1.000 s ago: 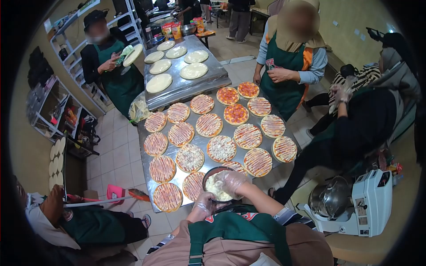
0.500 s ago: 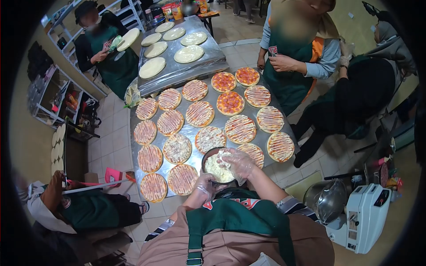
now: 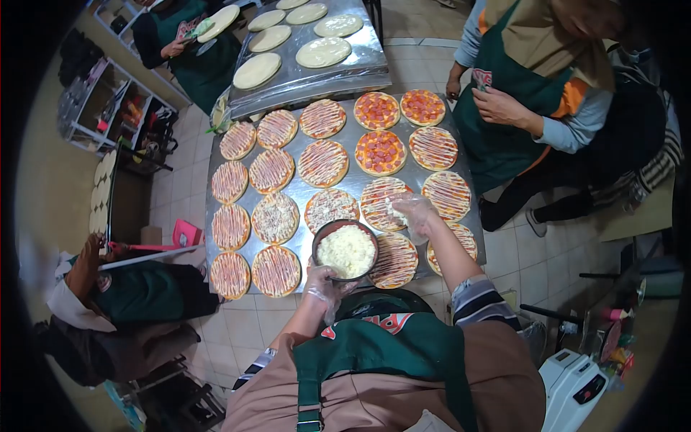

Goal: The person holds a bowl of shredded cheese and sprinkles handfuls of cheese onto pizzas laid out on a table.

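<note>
My left hand point(image 3: 325, 288), in a clear plastic glove, grips the lower left rim of a dark round bowl point(image 3: 314, 253). White grated cheese point(image 3: 347, 250) fills most of that bowl. Over a pizza with striped sauce point(image 3: 381, 204), my gloved right hand point(image 3: 415, 216) is closed on a bit of the cheese. Another striped pizza point(image 3: 395, 261) lies just right of the bowl. Behind the bowl is a pizza with white shreds on top point(image 3: 332, 209), and a second cheese-covered pizza point(image 3: 275, 218) sits to its left.
Several striped pizzas and three with red diced topping point(image 3: 381, 152) cover the metal table point(image 3: 216, 191). Plain dough rounds point(image 3: 257, 70) lie on a farther table. One co-worker point(image 3: 518, 108) stands at the right edge, another point(image 3: 191, 43) at far left. A white machine point(image 3: 572, 389) is at lower right.
My right hand has come out of the bowl with cheese and moved right over a striped pizza. The view has shifted, and the bowl's cheese is now uncovered.
</note>
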Demonstrator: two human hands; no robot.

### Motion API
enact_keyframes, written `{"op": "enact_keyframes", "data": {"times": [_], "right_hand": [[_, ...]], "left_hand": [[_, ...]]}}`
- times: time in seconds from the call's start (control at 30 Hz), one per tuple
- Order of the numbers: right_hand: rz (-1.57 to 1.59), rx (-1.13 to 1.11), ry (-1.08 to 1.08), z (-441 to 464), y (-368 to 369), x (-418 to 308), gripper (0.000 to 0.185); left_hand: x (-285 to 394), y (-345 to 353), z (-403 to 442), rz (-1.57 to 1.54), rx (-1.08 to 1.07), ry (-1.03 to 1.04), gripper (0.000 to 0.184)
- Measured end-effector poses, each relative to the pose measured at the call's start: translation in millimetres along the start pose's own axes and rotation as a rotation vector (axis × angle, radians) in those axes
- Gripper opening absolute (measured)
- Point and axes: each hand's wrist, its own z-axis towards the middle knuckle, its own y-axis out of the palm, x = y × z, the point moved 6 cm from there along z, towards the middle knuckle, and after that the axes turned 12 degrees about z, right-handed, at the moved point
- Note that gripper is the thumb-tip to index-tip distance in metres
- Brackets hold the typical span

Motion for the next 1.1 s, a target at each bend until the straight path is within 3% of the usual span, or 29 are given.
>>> {"op": "enact_keyframes", "data": {"times": [0.07, 0.1, 0.17, 0.23, 0.3, 0.43, 0.53, 0.6, 0.63, 0.7, 0.73, 0.8, 0.93, 1.0, 1.03, 1.1], "right_hand": [[-0.509, 0.005, 0.063, 15, 3, -1, 0.019], [-0.513, -0.006, 0.071, 25, 5, 1, 0.019], [-1.041, -0.128, -0.088, 45, 19, 3, 0.022], [-1.082, -0.100, -0.028, 44, 39, 3, 0.026], [-1.639, -0.046, -0.194, 31, 67, -13, 0.031], [-1.414, -0.169, -0.121, 44, 60, -25, 0.034], [-1.439, -0.031, -0.119, 53, 32, -39, 0.036], [-1.638, 0.018, -0.344, 53, 21, -46, 0.039], [-1.642, 0.029, -0.341, 48, 17, -45, 0.039], [-1.439, 0.338, -0.264, 32, -4, -48, 0.039], [-1.440, 0.347, -0.263, 33, -12, -43, 0.039], [-0.667, 0.292, -0.019, 43, -39, -14, 0.040], [-0.669, 0.180, -0.111, 36, -36, -10, 0.035], [-1.050, 0.369, -0.177, 24, -20, -28, 0.029], [-1.049, 0.370, -0.178, 27, -17, -29, 0.029], [-1.352, 0.491, -0.322, 30, -9, -40, 0.024]], "left_hand": [[-2, -19, -9, 0.003, 0.109, 0.013, 0.071], [0, -20, -18, -0.004, 0.121, 0.016, 0.071], [5, -27, -35, -0.076, 0.210, 0.033, 0.072], [0, -48, -38, -0.110, 0.203, 0.042, 0.071], [0, -56, -43, -0.173, 0.190, 0.068, 0.063], [-2, -67, -49, -0.248, 0.256, 0.037, 0.059], [-1, -68, -47, -0.204, 0.203, 0.073, 0.068], [-1, -72, -43, -0.188, 0.194, 0.076, 0.068], [0, -72, -41, -0.173, 0.191, 0.080, 0.069], [1, -70, -37, -0.174, 0.162, 0.060, 0.070], [3, -67, -35, -0.177, 0.143, 0.045, 0.071], [10, -56, -37, -0.160, 0.092, 0.063, 0.065], [13, -54, -34, -0.153, 0.052, 0.040, 0.062], [14, -53, -35, -0.146, 0.057, 0.027, 0.062], [15, -53, -36, -0.140, 0.064, 0.018, 0.063], [17, -50, -42, -0.131, 0.064, 0.024, 0.064]]}}
